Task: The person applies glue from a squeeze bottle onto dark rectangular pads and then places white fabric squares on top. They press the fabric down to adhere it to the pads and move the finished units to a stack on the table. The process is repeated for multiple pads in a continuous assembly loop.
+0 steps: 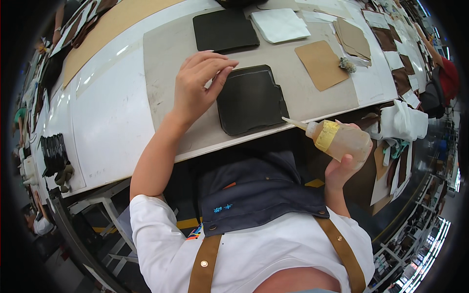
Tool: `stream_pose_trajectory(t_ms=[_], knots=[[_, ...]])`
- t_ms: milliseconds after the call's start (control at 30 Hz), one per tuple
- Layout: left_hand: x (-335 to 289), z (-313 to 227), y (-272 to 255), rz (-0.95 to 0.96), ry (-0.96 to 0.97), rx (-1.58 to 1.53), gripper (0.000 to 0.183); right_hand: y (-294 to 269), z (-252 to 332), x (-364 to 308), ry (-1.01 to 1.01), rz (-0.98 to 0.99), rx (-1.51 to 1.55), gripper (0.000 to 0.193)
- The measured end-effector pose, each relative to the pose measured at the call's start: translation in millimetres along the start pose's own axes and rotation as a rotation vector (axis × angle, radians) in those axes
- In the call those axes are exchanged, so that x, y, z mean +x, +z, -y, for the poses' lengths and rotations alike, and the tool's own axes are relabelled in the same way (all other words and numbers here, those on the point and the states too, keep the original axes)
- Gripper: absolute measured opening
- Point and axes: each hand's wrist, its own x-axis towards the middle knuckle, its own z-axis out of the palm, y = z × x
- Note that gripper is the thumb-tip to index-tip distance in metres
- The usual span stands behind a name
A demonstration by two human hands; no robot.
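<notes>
A flat black leather-like panel [250, 105] with a notched right side lies near the table's front edge. My right hand [344, 166] grips a translucent squeeze bottle [352, 144] wrapped in yellow tape. The bottle is tilted to the left, its thin nozzle tip at the panel's lower right edge; whether they touch I cannot tell. Over the panel's upper left corner is my left hand [198, 88], fingers curled with thumb and fingertips close together in a pinch. Anything between those tips is too small to make out.
Farther back lie another black panel [225, 30] and a white stack of sheets [280, 24]. Tan pieces [317, 63] and a small greyish lump [347, 65] sit at right. A grey mat [168, 63] covers part of the white table [110, 132]. Other people work nearby.
</notes>
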Motion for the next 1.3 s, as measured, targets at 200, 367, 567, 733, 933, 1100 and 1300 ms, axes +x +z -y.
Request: stream_pose_trajectory(t_ms=[200, 367, 567, 733, 933, 1100, 1300], knots=[[0, 10, 0, -0.026, -0.019, 0.010, 0.011, 9, 2, -3, -0.051, 0.003, 0.011, 0.084], [-1, 9, 0, -0.026, -0.010, 0.008, 0.011, 10, 0, -5, -0.077, 0.007, -0.005, 0.083], [-3, 9, 0, -0.020, -0.015, 0.012, 0.012, 12, 1, -9, -0.091, 0.015, -0.039, 0.082], [-2, 10, 1, -0.013, -0.011, 0.009, 0.012, 19, 1, -11, -0.109, 0.033, -0.083, 0.082], [-3, 11, 2, -0.018, -0.015, -0.007, 0.011, 29, 3, -17, -0.090, 0.073, -0.092, 0.084], [-3, 11, 3, -0.010, -0.016, -0.011, 0.011, 33, 0, -20, -0.095, 0.129, -0.091, 0.085], [-5, 14, 5, -0.015, -0.003, -0.024, 0.011, 48, 3, -26, -0.083, 0.185, -0.078, 0.087]])
